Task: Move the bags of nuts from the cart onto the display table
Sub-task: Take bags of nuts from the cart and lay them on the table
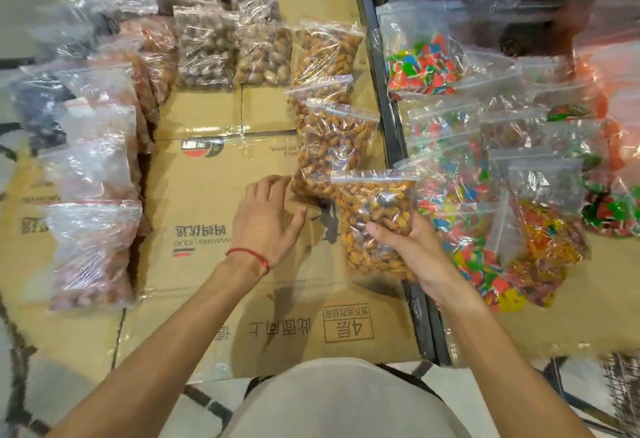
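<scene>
Head view: I log both forearms reaching forward over a stocked surface, seen from above.
Item in hand: a clear zip-top plastic bag of orange-brown nuts point(374, 209), carried flat with its seal end away from the person, over the right edge of the display side.
Grip: the right hand point(412, 247) has its fingers curled under the bag's near half and its thumb pressed on top. I judge this side hold keeps the loose contents from sagging.
Free hand: the left hand point(266, 219) holds nothing. Its fingers are spread and relaxed, low over the cardboard just beside the nearest laid bag, which I judge readies it to steady that bag or mark the gap.
Wrist: a thin red string bracelet point(249, 255) on the left arm.
Display table: topped with flattened brown printed cardboard cartons point(214, 195).
Row: matching nut bags point(332, 139) overlap in a line running away from the person. I judge they are shingled so each one's contents show.
Other stock: clear bags of paler round nuts point(204, 53) at the back, and blurred bags stacked down the left edge point(93, 167).
Divider: a dark metal rail point(384, 98) between the two surfaces.
Cart: to the right of the rail, holding clear bags of multicoloured candy point(426, 66).
Stage: the bag has crossed the rail but is not yet set down. I expect it to go at the near end of the row.
</scene>
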Motion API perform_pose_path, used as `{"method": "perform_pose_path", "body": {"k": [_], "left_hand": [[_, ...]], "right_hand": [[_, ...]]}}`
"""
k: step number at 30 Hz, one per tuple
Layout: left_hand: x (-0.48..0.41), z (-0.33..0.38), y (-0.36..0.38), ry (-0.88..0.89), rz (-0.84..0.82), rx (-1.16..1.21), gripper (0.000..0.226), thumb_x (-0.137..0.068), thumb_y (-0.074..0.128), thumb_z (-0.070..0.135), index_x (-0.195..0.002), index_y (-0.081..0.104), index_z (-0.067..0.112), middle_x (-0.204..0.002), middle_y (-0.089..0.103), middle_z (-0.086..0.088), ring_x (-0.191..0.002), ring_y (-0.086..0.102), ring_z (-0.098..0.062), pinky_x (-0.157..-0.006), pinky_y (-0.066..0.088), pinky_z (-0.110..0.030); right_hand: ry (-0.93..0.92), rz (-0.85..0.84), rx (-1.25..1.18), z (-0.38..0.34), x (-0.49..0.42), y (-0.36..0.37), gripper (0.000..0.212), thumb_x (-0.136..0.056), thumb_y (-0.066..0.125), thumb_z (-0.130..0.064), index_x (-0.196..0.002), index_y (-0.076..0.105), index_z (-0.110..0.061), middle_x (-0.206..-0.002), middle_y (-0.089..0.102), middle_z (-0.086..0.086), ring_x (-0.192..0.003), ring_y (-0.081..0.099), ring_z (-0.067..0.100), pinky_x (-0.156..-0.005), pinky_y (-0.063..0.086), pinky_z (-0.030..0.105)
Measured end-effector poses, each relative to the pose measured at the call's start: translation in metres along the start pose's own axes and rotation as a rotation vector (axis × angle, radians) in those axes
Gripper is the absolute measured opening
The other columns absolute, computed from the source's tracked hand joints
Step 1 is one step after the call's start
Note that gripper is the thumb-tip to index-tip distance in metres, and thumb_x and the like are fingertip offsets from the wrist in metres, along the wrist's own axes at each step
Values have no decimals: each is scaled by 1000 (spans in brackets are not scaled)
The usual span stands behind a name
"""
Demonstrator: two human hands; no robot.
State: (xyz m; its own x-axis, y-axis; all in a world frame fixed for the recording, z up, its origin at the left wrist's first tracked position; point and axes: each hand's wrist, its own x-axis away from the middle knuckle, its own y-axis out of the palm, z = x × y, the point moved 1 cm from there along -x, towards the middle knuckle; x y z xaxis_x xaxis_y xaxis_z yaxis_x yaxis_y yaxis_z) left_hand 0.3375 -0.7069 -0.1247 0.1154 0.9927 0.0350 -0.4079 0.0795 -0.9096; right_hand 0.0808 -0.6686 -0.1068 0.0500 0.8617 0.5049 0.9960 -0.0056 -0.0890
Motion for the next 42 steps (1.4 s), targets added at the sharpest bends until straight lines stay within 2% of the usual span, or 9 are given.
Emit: {"method": "perform_pose_path", "body": {"k": [3, 7, 13, 20, 23, 27, 33, 37, 42], "left_hand": [[24, 0, -6, 41, 0, -134, 60, -98, 46, 53, -143, 49, 14, -141, 53, -10, -125, 48, -32, -100, 49, -48], [52, 3, -13, 33, 37, -235, 58, -96, 42, 54, -140, 51, 17, -140, 55, -6, -128, 49, -31, -97, 50, -48], [80, 2, -17, -6, 28, -314, 57, -96, 42, 54, -139, 51, 18, -137, 56, -5, -128, 50, -31, -99, 48, -47], [92, -3, -11, -28, -14, -318, 56, -97, 44, 55, -139, 52, 19, -136, 57, -4, -127, 50, -30, -96, 48, -45], [88, -4, -6, -15, -34, -305, 56, -97, 47, 55, -141, 50, 21, -138, 56, -3, -130, 49, -29, -97, 48, -44], [78, -3, -6, 13, -43, -275, 56, -97, 49, 54, -142, 50, 20, -139, 57, -4, -130, 49, -29, -97, 50, -45], [66, 3, -9, 80, -53, -268, 58, -96, 38, 56, -140, 50, 20, -139, 57, -6, -130, 51, -31, -95, 53, -46], [63, 5, -16, 141, -19, -317, 57, -96, 35, 56, -138, 51, 20, -138, 57, -5, -128, 51, -30, -99, 47, -47], [57, 12, -24, 261, -25, -333, 57, -99, 38, 55, -143, 49, 20, -141, 55, -6, -132, 49, -30, -99, 47, -46]], "right_hand": [[-22, -51, 28, -5, -17, 10, 43, -89, 85, -17, -126, 64, -22, -114, 79, -7, -95, 76, -2, -70, 57, 11], [-87, -132, 49, -18, -38, 24, 53, -86, 89, -21, -133, 64, -22, -113, 81, -7, -105, 77, 9, -87, 63, 26], [-210, -147, 150, -30, -72, 44, 92, -76, 93, -45, -151, 46, -19, -139, 67, -1, -127, 66, 16, -110, 55, 47], [-311, 114, 426, -12, -70, 55, 76, -91, 82, -44, -149, 48, -11, -137, 36, 2, -126, 43, 15, -111, 36, 28], [-287, 135, 387, -3, -65, 54, 71, -92, 81, -39, -147, 46, -10, -140, 49, 5, -128, 49, 17, -107, 42, 30], [-243, 144, 396, 5, -63, 51, 65, -90, 80, -48, -139, 53, -14, -135, 58, 6, -125, 58, 22, -110, 52, 48], [-245, 182, 438, -3, -52, 52, 67, -93, 76, -50, -144, 52, -15, -140, 53, 4, -131, 55, 21, -114, 49, 48], [-428, 305, 654, -8, -21, 44, 53, -100, 69, -43, -145, 55, -18, -143, 53, -1, -127, 54, 14, -98, 49, 33], [-682, 383, 1036, -14, 25, 23, 46, -95, 71, -38, -132, 63, -13, -134, 60, 5, -121, 56, 24, -95, 54, 43]]}}
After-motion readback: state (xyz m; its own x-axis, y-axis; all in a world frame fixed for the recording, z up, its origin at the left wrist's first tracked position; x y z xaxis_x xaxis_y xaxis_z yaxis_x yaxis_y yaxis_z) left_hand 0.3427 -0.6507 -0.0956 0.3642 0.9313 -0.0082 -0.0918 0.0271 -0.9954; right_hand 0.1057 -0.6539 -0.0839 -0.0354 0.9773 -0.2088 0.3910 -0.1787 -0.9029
